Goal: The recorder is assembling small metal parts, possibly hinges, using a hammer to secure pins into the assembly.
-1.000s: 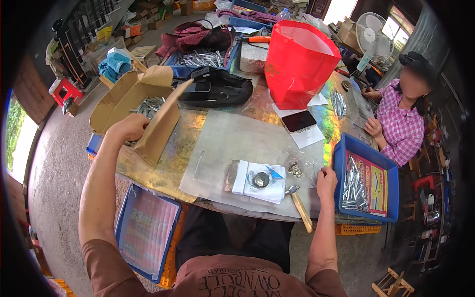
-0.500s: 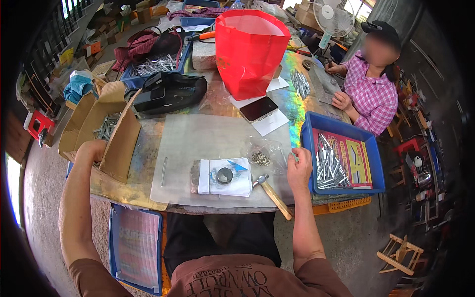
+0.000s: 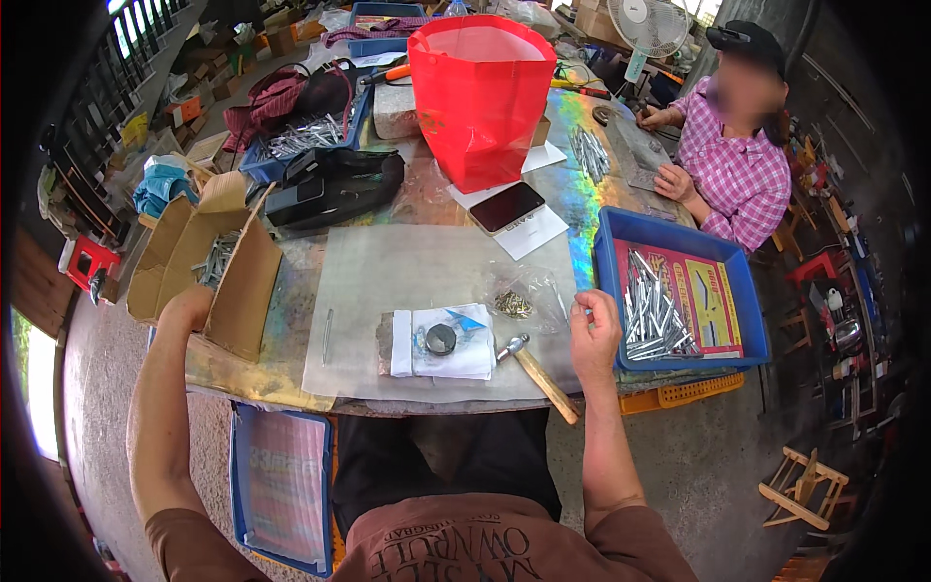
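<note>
My left hand (image 3: 186, 307) reaches over the near edge of an open cardboard box (image 3: 254, 291); its fingers are hidden inside, next to loose silver metal pieces (image 3: 219, 257). My right hand (image 3: 594, 328) rests at the table's right side with curled fingers; whatever they hold, if anything, is hidden. Beside it lies a clear plastic bag (image 3: 539, 288) with small brass-coloured parts (image 3: 512, 305). A hammer (image 3: 540, 378) with a wooden handle lies nearer me. Left of that, a dark metal ring (image 3: 440, 339) sits on a white folded pad (image 3: 456, 367). A thin metal rod (image 3: 327, 336) lies farther left.
A blue tray (image 3: 756, 335) of metal rods stands right of my hand. Behind are a phone (image 3: 508, 208), a red bag (image 3: 480, 107), a black pouch (image 3: 373, 184) and another rod-filled tray (image 3: 260, 169). A co-worker in a checked shirt (image 3: 742, 184) sits at the far right.
The whole view has shifted slightly. My left hand is still in the box, and my right hand stays beside the plastic bag. The things on the table keep their places.
</note>
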A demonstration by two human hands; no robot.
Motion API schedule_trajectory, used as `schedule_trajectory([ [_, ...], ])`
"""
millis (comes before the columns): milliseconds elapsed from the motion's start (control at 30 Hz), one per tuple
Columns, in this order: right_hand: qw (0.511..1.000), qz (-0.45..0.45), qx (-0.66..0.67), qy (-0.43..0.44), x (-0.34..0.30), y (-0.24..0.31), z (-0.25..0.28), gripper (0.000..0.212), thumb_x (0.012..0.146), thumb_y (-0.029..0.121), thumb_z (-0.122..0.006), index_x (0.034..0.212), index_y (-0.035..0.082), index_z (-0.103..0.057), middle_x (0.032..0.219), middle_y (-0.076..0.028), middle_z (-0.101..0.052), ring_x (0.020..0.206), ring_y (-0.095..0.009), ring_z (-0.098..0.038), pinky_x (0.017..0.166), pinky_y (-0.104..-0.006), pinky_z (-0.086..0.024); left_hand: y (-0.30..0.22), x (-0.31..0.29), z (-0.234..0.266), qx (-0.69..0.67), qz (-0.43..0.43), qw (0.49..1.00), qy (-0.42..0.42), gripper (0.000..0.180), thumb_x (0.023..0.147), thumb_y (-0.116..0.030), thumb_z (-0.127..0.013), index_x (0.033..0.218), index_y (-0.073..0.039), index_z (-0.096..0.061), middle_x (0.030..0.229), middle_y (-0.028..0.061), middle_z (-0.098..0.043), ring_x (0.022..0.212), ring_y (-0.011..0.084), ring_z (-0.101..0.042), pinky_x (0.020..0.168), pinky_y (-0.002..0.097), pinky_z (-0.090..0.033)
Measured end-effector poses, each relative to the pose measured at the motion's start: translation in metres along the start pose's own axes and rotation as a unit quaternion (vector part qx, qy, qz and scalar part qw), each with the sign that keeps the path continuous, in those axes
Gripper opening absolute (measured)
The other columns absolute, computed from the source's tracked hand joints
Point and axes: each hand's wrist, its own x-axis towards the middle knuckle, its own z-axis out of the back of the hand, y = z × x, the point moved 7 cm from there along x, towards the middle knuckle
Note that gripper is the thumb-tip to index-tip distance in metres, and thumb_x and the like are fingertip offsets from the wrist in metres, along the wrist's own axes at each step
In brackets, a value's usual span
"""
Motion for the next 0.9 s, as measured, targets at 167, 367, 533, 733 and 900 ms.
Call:
schedule_trajectory([
  [167,1.0,-0.002,0.02,0.001,-0.004,0.006,0.002,0.01,0.075,0.0,-0.052,0.084,-0.001,-0.054,0.088,-0.012,-0.053,0.078,-0.023,-0.053,0.058,-0.028,-0.046,0.033,0.017,-0.008,0.017,-0.024,0.992,-0.122,0.016,0.064,-0.002,-0.057,0.079,0.004,-0.062,0.087,0.0242,-0.058,0.084,0.0356,-0.057,0.072,0.041,-0.047],
  [367,0.999,-0.009,0.031,0.005,-0.007,0.004,0.007,0.01,0.075,0.0,-0.052,0.084,-0.001,-0.054,0.088,-0.012,-0.053,0.077,-0.022,-0.053,0.059,-0.0278,-0.046,-0.011,-0.03,0.051,-0.028,0.009,0.965,-0.259,0.008,0.06,0.004,-0.054,0.064,0.003,-0.061,0.074,0.0245,-0.057,0.072,0.0373,-0.058,0.067,0.0418,-0.047],
  [533,0.999,-0.013,0.033,0.007,-0.011,0.009,0.008,0.01,0.074,0.0,-0.052,0.084,-0.002,-0.054,0.088,-0.012,-0.053,0.076,-0.022,-0.053,0.059,-0.0275,-0.046,-0.001,-0.07,0.091,-0.055,0.014,0.935,-0.349,0.012,0.059,0.004,-0.048,0.063,0.002,-0.06,0.069,0.0239,-0.056,0.066,0.0364,-0.058,0.061,0.04,-0.046],
  [733,0.999,-0.012,0.034,0.015,-0.019,0.023,0.007,0.01,0.074,-0.001,-0.052,0.084,-0.001,-0.055,0.088,-0.012,-0.054,0.075,-0.021,-0.054,0.059,-0.0272,-0.044,-0.045,-0.157,0.137,-0.243,-0.046,0.833,-0.496,0.007,0.064,0.0,-0.048,0.068,0.003,-0.053,0.056,0.0135,-0.052,0.053,0.02,-0.053,0.053,0.0277,-0.041],
  [900,0.991,0.002,0.112,0.067,-0.03,0.049,-0.017,0.01,0.075,0.001,-0.053,0.085,-0.001,-0.055,0.089,-0.013,-0.055,0.074,-0.022,-0.054,0.061,-0.027,-0.044,-0.132,-0.202,0.105,-0.436,-0.228,0.786,-0.375,0.006,0.066,0.002,-0.052,0.067,-0.001,-0.057,0.064,0.0056,-0.059,0.057,0.0115,-0.055,0.055,0.021,-0.042],
])
